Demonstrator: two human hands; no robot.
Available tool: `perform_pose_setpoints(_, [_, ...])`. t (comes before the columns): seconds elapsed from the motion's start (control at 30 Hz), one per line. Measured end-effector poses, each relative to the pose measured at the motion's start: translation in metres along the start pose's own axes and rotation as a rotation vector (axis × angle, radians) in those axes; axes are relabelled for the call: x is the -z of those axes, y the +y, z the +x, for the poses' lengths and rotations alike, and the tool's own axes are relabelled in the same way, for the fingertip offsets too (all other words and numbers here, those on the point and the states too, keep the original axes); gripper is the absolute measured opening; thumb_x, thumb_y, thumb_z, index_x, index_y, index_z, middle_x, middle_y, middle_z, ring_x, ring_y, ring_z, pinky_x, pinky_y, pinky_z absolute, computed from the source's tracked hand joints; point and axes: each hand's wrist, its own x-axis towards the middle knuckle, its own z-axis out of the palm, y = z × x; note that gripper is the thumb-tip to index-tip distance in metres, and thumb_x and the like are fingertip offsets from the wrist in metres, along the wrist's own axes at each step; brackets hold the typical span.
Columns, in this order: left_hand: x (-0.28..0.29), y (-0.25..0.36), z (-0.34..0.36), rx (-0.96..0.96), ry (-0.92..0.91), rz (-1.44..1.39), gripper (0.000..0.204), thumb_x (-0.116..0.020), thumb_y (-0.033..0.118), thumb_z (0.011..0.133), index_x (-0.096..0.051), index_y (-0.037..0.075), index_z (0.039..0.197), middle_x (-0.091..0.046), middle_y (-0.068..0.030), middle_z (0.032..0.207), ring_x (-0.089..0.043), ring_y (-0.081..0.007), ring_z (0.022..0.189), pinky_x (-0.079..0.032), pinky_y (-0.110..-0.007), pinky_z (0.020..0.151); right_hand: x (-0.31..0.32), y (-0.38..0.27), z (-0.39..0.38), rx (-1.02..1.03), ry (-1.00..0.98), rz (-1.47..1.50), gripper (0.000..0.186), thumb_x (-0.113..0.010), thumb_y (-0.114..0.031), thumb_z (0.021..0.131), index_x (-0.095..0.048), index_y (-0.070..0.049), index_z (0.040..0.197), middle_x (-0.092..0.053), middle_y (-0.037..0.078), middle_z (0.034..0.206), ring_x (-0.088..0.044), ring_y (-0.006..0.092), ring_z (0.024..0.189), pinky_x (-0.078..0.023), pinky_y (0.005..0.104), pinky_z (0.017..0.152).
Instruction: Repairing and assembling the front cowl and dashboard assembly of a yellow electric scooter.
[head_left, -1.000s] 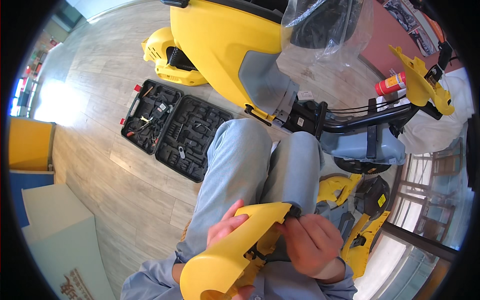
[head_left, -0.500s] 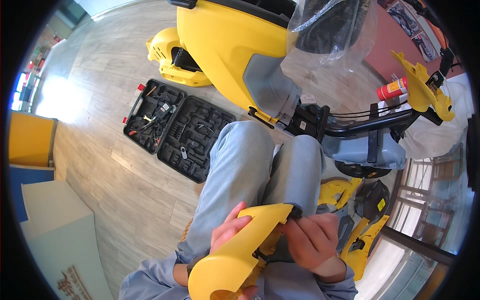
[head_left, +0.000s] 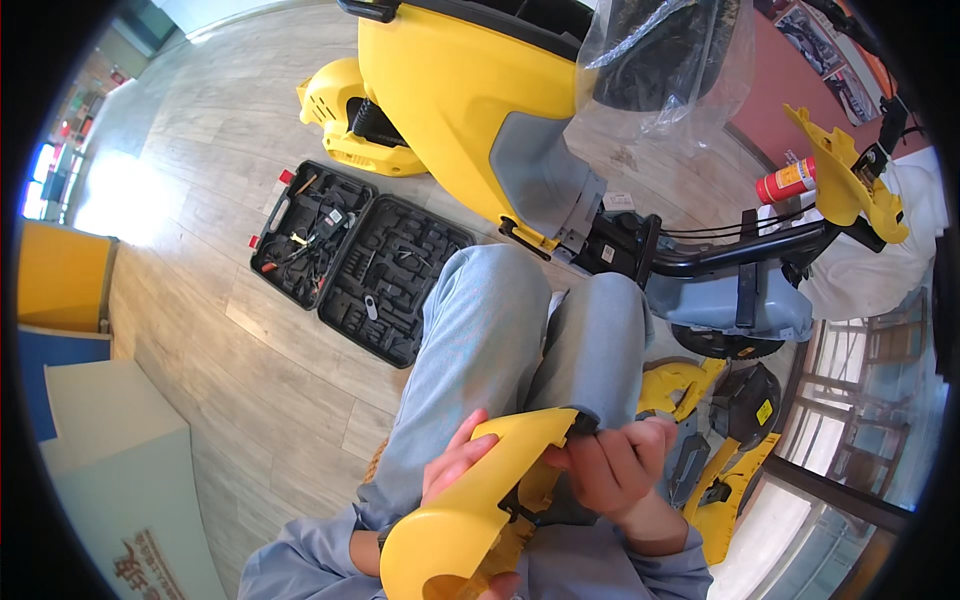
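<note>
My left hand [head_left: 455,462] grips a curved yellow plastic panel [head_left: 450,525] over my lap, its fingers over the upper left edge and partly hidden beneath. At the panel's upper right end is a black fitting [head_left: 582,423]. My right hand [head_left: 617,470] is closed beside that fitting, with some fingertips at the panel's underside; whatever they pinch is hidden. A black latch piece [head_left: 515,510] shows inside the panel. My jeans-covered knees are behind it.
A partly disassembled yellow scooter [head_left: 450,110] stands ahead, with a loose yellow housing [head_left: 350,150] behind. An open black toolbox [head_left: 385,270] lies left of my knees. Yellow and black parts [head_left: 730,505] lie at right, a red extinguisher [head_left: 785,182] beyond. A white cabinet [head_left: 120,420] stands left.
My right hand has shifted slightly upward beside the black fitting, its fingers more curled and raised. The panel moved slightly right. The whole view shifted a little, so the surroundings appear lower.
</note>
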Motion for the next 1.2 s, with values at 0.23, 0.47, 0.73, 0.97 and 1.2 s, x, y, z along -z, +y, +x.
perform_pose_setpoints(0.23, [0.001,-0.002,0.008,0.033,0.004,0.018,0.113,-0.086,0.048,0.077,-0.036,-0.005,0.164,-0.046,-0.0396,0.156,-0.051,-0.0514,0.146,-0.034,-0.062,0.128,0.015,-0.007,0.01,-0.206,-0.098,0.248,0.023,-0.087,-0.023,0.09,-0.073,-0.008,0.101,-0.06,0.004,0.086,-0.057,0.0274,0.083,-0.043,0.0435,0.076])
perform_pose_setpoints(0.47, [0.009,-0.002,0.01,0.069,-0.01,0.033,0.116,-0.087,0.048,0.075,-0.036,-0.007,0.163,-0.045,-0.0426,0.157,-0.052,-0.0511,0.145,-0.034,-0.06,0.128,0.016,-0.012,0.01,-0.212,-0.13,0.173,0.025,-0.088,-0.018,0.086,-0.074,-0.006,0.103,-0.062,0.005,0.087,-0.058,0.0275,0.081,-0.045,0.0429,0.072])
perform_pose_setpoints(0.73, [0.03,-0.019,0.017,-0.007,-0.056,-0.037,0.119,-0.087,0.045,0.072,-0.034,-0.01,0.164,-0.041,-0.0461,0.16,-0.053,-0.0496,0.144,-0.036,-0.055,0.127,0.002,-0.008,0.025,-0.038,-0.14,0.003,0.015,-0.078,-0.03,0.098,-0.072,-0.017,0.094,-0.049,-0.005,0.08,-0.05,0.0153,0.074,-0.037,0.0342,0.067])
perform_pose_setpoints(0.97, [0.059,-0.004,0.047,0.06,-0.346,-0.056,0.116,-0.086,0.039,0.071,-0.034,-0.003,0.166,-0.046,-0.0308,0.163,-0.047,-0.0435,0.153,-0.028,-0.054,0.133,-0.004,-0.006,0.034,0.001,-0.176,-0.001,0.025,-0.076,-0.032,0.1,-0.063,-0.018,0.084,-0.045,-0.004,0.076,-0.049,0.0151,0.072,-0.034,0.0355,0.067])
perform_pose_setpoints(1.2, [0.075,-0.032,0.019,0.229,-0.326,-0.199,0.102,-0.081,0.035,0.082,-0.037,-0.001,0.166,-0.048,-0.0236,0.164,-0.047,-0.0373,0.153,-0.032,-0.05,0.13,-0.006,-0.018,0.04,-0.087,-0.204,0.125,0.017,-0.082,-0.02,0.091,-0.074,-0.008,0.099,-0.056,0.0,0.08,-0.054,0.0198,0.074,-0.04,0.0372,0.067])
